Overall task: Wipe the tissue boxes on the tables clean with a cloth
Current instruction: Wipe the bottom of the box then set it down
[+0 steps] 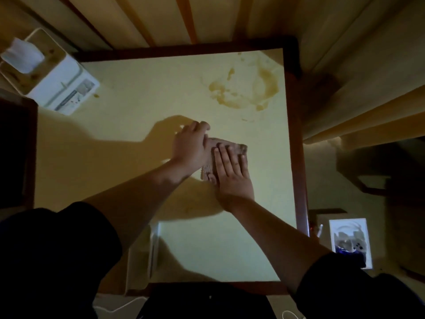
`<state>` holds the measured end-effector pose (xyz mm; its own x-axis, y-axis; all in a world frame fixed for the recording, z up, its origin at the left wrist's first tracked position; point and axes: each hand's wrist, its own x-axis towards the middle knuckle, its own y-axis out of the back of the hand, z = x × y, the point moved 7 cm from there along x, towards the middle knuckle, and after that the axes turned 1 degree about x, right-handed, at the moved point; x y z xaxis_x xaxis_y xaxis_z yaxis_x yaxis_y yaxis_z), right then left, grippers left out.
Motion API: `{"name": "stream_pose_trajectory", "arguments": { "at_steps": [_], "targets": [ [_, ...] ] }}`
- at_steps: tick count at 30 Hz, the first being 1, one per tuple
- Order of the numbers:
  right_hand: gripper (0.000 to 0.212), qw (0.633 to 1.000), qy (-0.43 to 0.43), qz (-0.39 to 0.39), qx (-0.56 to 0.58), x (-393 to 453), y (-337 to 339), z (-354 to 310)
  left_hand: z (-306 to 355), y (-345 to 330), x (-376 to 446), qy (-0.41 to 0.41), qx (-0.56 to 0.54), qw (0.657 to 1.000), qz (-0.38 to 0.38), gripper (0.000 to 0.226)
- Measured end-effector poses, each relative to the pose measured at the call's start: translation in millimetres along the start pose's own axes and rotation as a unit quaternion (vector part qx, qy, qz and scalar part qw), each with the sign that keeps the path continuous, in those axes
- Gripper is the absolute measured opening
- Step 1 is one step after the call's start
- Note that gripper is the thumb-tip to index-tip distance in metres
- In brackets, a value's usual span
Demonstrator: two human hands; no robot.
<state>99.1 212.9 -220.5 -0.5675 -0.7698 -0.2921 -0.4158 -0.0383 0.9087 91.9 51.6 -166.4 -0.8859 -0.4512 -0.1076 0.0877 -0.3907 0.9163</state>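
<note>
A folded brownish cloth (230, 146) lies flat on the pale yellow table (128, 139), right of centre. My right hand (232, 173) presses on it with straight fingers. My left hand (189, 148) rests at the cloth's left edge, fingers curled over that edge. A white tissue box (57, 86) stands at the table's far left corner, a tissue sticking up from its top and brown spots on its lid and side.
A brown smeared stain (243, 88) covers the table's far right area. A dark wooden rim (296, 143) frames the table. Wooden bench slats run along the far side. A white-framed picture (350, 240) lies on the floor at right.
</note>
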Motion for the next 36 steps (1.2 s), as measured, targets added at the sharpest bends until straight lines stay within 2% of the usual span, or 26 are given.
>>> {"name": "stream_pose_trajectory", "arguments": {
  "at_steps": [7,10,17,23,26,29,36],
  "targets": [
    [0.075,1.0,-0.009,-0.002,-0.008,61.6,17.2,-11.7,-85.6,20.0,55.6,0.042,0.061,0.996,0.054,0.053],
    [0.075,1.0,-0.009,0.0,-0.01,106.8,28.1,-17.8,-114.4,19.0,74.0,0.043,0.068,0.995,0.049,0.066],
    [0.076,0.999,-0.006,0.014,-0.036,229.1,63.3,-25.8,-131.6,7.5,85.8,0.033,0.037,0.998,0.034,0.068],
    [0.073,0.999,-0.024,0.011,-0.037,306.0,84.5,-48.0,-134.9,3.9,85.0,0.017,0.042,0.998,0.054,0.071],
    [0.072,0.999,-0.008,0.003,-0.047,318.9,88.5,-57.0,-136.4,4.2,86.7,0.017,0.042,0.997,0.056,0.072],
    [0.072,0.999,0.002,0.001,-0.045,304.3,92.2,-36.1,-135.8,6.1,83.3,0.01,0.049,0.997,0.065,0.071],
    [0.071,0.993,-0.106,0.036,-0.025,260.3,129.1,87.6,-138.9,4.3,86.5,0.019,0.058,0.997,0.057,0.073]
  ]
}}
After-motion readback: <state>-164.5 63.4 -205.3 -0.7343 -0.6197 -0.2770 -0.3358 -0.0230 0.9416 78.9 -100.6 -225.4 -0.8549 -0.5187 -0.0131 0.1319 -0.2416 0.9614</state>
